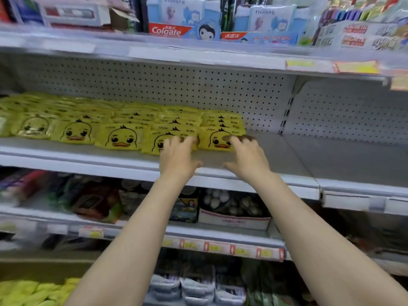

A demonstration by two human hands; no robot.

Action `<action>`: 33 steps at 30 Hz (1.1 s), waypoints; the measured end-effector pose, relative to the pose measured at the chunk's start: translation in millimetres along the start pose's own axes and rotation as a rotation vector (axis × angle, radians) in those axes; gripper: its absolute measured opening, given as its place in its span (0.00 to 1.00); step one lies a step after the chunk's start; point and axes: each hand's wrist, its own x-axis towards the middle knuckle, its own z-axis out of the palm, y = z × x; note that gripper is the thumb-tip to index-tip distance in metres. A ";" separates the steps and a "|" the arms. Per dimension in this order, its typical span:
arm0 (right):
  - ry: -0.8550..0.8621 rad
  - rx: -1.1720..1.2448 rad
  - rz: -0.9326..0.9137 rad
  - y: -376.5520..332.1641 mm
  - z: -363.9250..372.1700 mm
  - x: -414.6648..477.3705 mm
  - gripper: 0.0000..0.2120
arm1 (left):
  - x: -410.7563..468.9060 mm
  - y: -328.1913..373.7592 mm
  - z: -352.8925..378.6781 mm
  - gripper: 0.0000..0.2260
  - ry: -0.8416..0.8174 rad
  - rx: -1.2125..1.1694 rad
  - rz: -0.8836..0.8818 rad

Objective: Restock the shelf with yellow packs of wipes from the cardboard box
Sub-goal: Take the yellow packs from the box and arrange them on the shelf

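Yellow packs of wipes (120, 139) with a duck face stand in several rows on the grey middle shelf (287, 160), filling its left and centre. My left hand (177, 156) reaches in with straight spread fingers touching the front pack (154, 143) of one row. My right hand (245, 155) has its fingertips on the front pack (215, 140) of the rightmost row. Neither hand holds a pack. More yellow packs (28, 293) show at the bottom left, blurred; whether they lie in the cardboard box is unclear.
The shelf to the right of the last row is bare back to the pegboard wall (265, 100). The shelf above carries toothpaste boxes (167, 30). Lower shelves hold dark packaged goods (234, 206) and price tags (223, 248).
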 end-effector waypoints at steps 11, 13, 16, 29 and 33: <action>-0.310 0.225 -0.201 -88.5 54.2 -143.3 0.38 | -196.1 -95.8 -35.2 0.30 -0.091 0.150 -0.291; -0.393 0.252 -0.234 -113.7 62.1 -157.3 0.38 | -219.8 -113.4 -46.2 0.30 -0.099 0.170 -0.364; -0.448 0.293 -0.278 -151.5 69.1 -170.5 0.38 | -247.0 -141.1 -65.7 0.31 -0.090 0.228 -0.442; -0.582 0.240 -0.543 -318.7 133.4 -157.9 0.38 | -278.7 -294.6 -111.4 0.36 -0.150 0.261 -0.684; -0.651 0.202 -0.550 -393.2 187.7 -143.5 0.39 | -272.3 -387.3 -108.5 0.37 -0.217 0.185 -0.743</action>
